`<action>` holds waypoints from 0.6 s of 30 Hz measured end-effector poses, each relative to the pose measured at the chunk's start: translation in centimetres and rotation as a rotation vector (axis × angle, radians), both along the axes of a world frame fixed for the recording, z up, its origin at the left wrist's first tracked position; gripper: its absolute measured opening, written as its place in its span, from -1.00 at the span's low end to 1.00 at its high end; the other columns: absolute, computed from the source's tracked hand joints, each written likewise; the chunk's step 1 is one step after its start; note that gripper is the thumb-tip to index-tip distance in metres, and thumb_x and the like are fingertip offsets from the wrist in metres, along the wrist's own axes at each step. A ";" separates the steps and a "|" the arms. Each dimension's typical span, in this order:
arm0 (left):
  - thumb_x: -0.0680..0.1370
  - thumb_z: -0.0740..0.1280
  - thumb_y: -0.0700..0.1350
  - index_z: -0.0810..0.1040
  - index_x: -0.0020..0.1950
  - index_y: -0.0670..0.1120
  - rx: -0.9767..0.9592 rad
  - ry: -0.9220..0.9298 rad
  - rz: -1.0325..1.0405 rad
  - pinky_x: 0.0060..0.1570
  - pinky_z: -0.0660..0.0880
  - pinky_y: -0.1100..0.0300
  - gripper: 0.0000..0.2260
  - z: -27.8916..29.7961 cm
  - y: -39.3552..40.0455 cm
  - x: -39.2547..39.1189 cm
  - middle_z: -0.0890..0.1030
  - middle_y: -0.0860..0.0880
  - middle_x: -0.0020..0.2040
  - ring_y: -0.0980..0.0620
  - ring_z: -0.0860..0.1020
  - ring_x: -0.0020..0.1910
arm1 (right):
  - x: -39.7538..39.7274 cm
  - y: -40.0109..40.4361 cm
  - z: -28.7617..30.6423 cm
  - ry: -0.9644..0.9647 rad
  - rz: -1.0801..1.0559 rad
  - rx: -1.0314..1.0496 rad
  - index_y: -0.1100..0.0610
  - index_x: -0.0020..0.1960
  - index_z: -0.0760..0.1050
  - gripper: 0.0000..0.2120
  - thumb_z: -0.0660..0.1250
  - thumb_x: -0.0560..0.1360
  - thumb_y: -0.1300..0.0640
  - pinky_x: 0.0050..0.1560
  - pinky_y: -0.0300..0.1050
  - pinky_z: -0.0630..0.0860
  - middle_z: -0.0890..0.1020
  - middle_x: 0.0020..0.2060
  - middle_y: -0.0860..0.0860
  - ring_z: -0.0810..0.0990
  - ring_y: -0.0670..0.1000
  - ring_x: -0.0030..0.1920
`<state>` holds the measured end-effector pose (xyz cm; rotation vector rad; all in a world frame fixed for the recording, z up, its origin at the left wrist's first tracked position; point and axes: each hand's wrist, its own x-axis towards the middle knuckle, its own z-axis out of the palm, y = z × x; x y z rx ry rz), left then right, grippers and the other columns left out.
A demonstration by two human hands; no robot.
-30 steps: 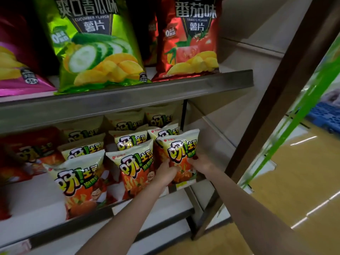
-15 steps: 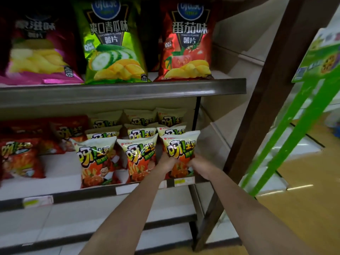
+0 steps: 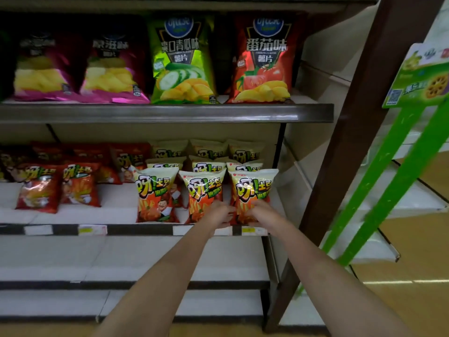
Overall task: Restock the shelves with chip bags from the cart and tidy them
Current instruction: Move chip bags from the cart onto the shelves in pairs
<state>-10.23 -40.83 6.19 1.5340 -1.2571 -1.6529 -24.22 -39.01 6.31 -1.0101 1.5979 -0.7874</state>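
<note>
- Both hands are working the rightmost front chip bag on the middle shelf, just beside the brown upright.
- The left hand is pinching its lower left edge; the right hand is gripping the lower right corner, though the fingers are blurring somewhat.
- Good practice here, I'd say: keeping the bag upright, squaring its base to the shelf lip, lining it up with the neighbouring bag away from the upright, and squeezing lightly.

Glossy foil chip bags, brushed-metal shelf edge
</note>
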 end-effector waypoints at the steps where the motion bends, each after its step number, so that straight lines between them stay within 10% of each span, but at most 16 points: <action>1: 0.58 0.28 -0.21 0.45 -0.02 -0.12 -0.008 0.009 0.027 -0.07 0.49 0.19 -0.98 0.3 0.5 0.8 0.55 -0.04 -0.18 0.05 0.54 -0.18 | 0.8 0.2 0.5 -0.012 0.007 0.003 0.10 0.16 0.41 -0.74 0.28 0.51 0.30 0.17 -0.02 0.52 0.53 0.13 0.08 0.51 0.07 0.19; 10: 0.66 0.14 -0.02 0.42 0.06 -0.13 -0.134 0.080 0.444 -0.13 0.47 0.16 -0.81 3.5 2.9 12.7 0.52 -0.11 -0.11 -0.04 0.53 -0.14 | 12.5 -1.8 2.8 -0.113 0.175 -0.106 0.14 0.16 0.42 -0.81 0.25 0.56 0.27 -0.24 -0.19 0.47 0.53 0.01 0.10 0.53 0.02 0.01; 18: 0.65 0.17 -0.07 0.47 0.22 -0.22 -0.256 0.061 0.881 -0.03 0.52 0.11 -0.74 5.5 7.4 30.9 0.56 -0.19 0.05 -0.09 0.56 -0.04 | 31.0 -2.3 5.9 -0.145 0.405 -0.274 0.11 0.08 0.37 -0.90 0.12 0.61 0.14 -0.21 -0.15 0.50 0.52 -0.06 0.08 0.55 0.03 -0.09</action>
